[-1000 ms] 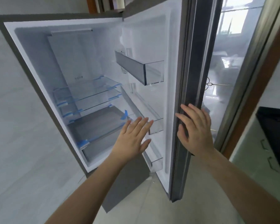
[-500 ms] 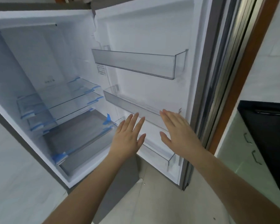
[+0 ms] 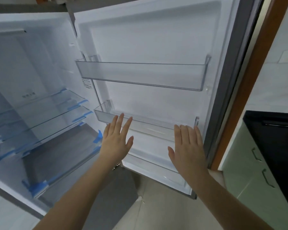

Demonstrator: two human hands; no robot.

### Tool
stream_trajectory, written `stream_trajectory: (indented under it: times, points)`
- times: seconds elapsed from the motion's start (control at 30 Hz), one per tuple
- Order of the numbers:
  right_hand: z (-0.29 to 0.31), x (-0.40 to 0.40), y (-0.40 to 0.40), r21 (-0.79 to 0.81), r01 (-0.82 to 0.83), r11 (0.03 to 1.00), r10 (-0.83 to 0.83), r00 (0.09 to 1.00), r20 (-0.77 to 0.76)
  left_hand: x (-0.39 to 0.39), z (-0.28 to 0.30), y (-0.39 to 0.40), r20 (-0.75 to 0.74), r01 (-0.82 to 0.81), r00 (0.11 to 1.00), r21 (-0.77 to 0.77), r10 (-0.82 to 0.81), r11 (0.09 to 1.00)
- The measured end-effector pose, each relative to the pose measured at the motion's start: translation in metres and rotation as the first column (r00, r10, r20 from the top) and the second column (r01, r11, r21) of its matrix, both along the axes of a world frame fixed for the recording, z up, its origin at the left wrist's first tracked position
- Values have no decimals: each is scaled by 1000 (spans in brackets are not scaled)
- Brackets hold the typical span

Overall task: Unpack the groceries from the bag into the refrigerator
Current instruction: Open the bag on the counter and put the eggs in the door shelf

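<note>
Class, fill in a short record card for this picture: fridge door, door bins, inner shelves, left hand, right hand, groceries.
fridge door: wide open
door bins: upper bin and middle bin, both empty
inner shelves: glass, bare, blue tape on edges
left hand: open, flat, holding nothing
right hand: open, flat, holding nothing
groceries: none in view

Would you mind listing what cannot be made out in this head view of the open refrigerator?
- Grocery bag: nowhere in the head view, outside the frame.
- Label on the refrigerator door: print too small to read.
- Lowest door bin: partly hidden behind the right hand.
- Left hand: palm faces away, so contact cannot be told.
</note>
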State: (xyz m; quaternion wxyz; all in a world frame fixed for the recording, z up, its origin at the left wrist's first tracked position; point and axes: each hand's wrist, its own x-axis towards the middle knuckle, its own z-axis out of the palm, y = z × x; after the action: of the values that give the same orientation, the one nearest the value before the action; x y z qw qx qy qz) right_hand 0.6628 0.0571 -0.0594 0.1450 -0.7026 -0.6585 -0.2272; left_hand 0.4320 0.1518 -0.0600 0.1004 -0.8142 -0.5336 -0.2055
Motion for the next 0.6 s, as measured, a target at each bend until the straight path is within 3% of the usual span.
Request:
stream_trajectory:
  times: [0.13,0.3,0.43,0.6]
  points:
    - [-4,11,15,30,34,999,-34,999,7,-1,-1,21,108,109,988,43,-113,993]
    - [-6,18,27,52,115,992,-117,993,19,4,-5,51,122,213,965,162,-234,963]
    - [1,3,40,78,210,975,-206,977,-60,11,-15,57,135,241,954,190,-269,952]
    - [-9,-43,58,146,212,966,-199,975,-104,6,-21,72,92,322,930,267,-356,908]
